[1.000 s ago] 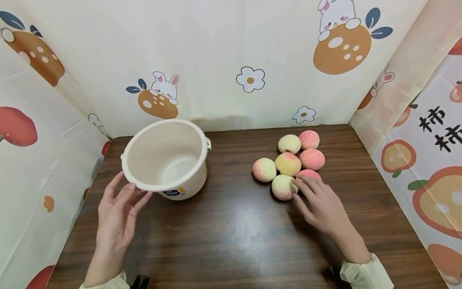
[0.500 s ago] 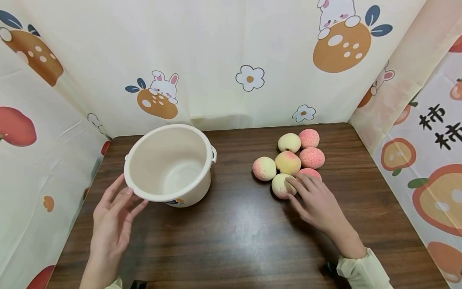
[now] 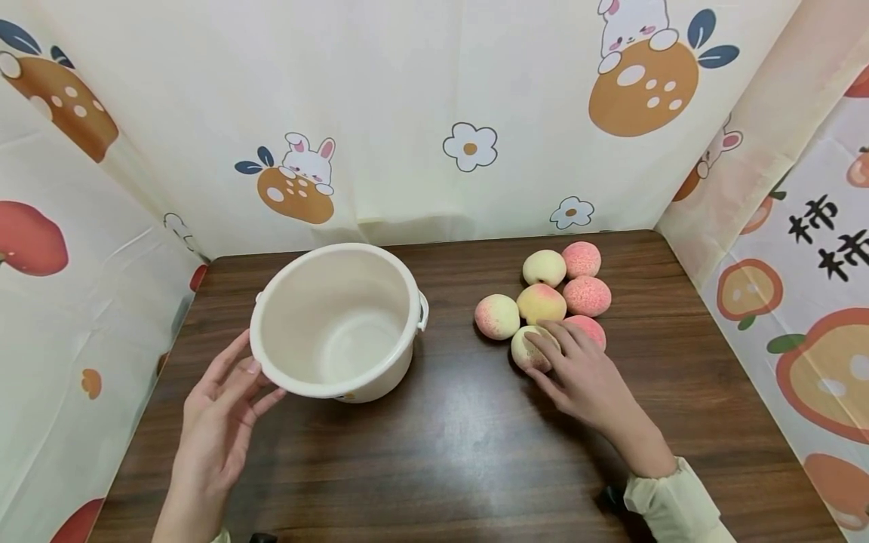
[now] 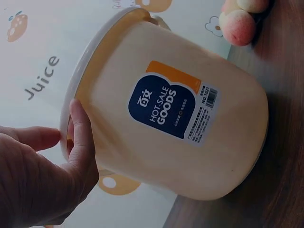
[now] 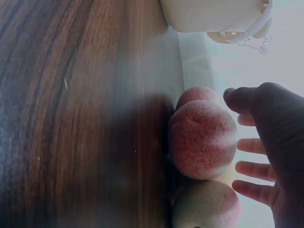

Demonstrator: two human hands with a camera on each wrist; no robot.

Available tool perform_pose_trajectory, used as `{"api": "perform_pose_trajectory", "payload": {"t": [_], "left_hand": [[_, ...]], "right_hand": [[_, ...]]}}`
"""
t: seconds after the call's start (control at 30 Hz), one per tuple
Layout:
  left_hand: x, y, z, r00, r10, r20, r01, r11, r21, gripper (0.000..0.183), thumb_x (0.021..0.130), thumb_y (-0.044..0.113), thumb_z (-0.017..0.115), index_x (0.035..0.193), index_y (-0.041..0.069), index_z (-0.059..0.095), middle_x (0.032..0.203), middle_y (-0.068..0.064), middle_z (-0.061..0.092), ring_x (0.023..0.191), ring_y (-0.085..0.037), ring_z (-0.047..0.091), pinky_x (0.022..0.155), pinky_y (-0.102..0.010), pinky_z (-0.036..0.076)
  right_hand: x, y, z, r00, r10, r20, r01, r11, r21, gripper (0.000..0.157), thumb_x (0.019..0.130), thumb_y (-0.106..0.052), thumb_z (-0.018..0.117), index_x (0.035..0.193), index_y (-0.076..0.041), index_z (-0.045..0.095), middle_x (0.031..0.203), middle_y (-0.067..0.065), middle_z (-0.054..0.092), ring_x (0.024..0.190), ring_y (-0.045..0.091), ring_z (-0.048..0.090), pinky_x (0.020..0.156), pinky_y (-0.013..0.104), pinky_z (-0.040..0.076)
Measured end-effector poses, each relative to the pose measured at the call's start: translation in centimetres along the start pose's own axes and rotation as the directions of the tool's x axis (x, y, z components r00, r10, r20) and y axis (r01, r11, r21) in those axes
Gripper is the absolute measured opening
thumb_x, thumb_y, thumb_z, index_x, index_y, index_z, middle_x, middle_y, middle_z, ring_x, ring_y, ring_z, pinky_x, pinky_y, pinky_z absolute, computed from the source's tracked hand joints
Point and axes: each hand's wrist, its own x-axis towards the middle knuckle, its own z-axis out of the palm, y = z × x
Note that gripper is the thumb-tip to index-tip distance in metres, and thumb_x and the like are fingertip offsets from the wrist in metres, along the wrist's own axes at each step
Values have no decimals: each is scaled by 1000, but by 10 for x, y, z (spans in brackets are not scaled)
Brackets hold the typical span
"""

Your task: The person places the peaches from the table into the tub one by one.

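Note:
A cream plastic bucket with an open top stands on the left of the table. My left hand holds its near-left rim between its fingertips. In the left wrist view the bucket shows a navy and orange label, with one digit along the wall under the rim. My right hand reaches over the nearest pale peach, with fingers spread. In the right wrist view the fingers stand loosely apart beside a red-speckled peach, not closed around it.
Several other peaches cluster at the right, including a yellow one, a blushed one and a pink one. A brown wood-grain table runs back to a printed curtain. Printed cloth also borders the right side.
The bucket has moved right and toward me, with my left hand at its rim. My right hand has shifted slightly left over the nearest pale peach. The other peaches stay in place.

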Motion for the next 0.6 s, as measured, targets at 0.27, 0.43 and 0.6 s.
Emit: {"api": "perform_pose_trajectory", "payload": {"t": [0.27,0.43,0.6], "left_hand": [[-5,-3,-3,999,31,12,-32,987,155,48,110,2,45,158,8,42,115,-3,73,87,-14,72,74,-33,68],[-8,-4,-5,998,66,-6,-62,967,248,44,111,7,45,155,5,44,115,-3,74,88,-15,73,75,-35,68],[-8,-3,-3,997,75,-6,-72,968,240,45,111,5,46,156,3,43,119,-5,74,91,-14,73,76,-34,68]], "right_hand": [[4,-2,6,999,-12,41,12,1000,-11,62,85,-31,84,138,-8,64,138,21,60,122,39,57,95,54,56],[5,-4,7,998,-12,69,14,999,-30,61,86,-32,85,138,-10,64,138,20,60,122,38,56,95,53,56],[7,-4,8,997,-23,70,26,999,-41,61,85,-31,86,138,-10,64,138,20,60,121,39,56,95,53,56]]}}
